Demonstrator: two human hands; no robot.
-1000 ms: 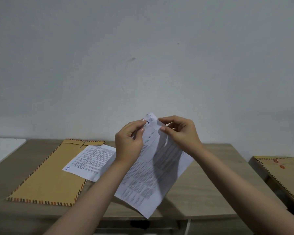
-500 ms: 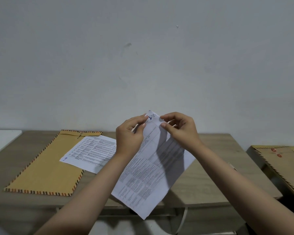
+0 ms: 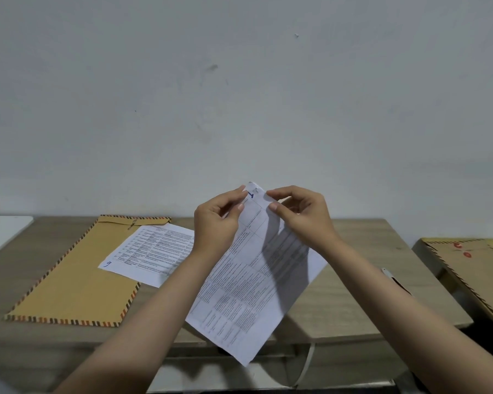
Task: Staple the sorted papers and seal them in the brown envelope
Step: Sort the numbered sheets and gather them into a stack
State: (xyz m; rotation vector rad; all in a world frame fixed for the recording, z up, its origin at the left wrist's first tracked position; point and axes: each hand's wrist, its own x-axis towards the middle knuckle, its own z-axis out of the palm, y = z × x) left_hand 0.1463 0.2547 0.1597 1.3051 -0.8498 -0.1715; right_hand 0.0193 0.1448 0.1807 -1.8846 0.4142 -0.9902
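Note:
I hold a set of printed papers (image 3: 248, 291) up in the air over the wooden table (image 3: 339, 302), hanging down from their top corner. My left hand (image 3: 215, 223) pinches that corner from the left and my right hand (image 3: 299, 216) pinches it from the right, fingertips close together. A blue handwritten mark and a small staple-like glint show at the corner. A brown envelope (image 3: 69, 277) with striped edging lies flat at the table's left. One more printed sheet (image 3: 151, 251), marked with a blue 9, rests partly on the envelope.
A second brown envelope (image 3: 478, 271) with red marks lies on a lower surface at the right. A white surface (image 3: 3, 231) shows at the far left. A small dark and white object (image 3: 393, 280) lies behind my right forearm. A plain wall stands behind the table.
The view has tilted slightly, so the table sits lower in frame. My hands keep pinching the same top corner, fingers shifting only a little.

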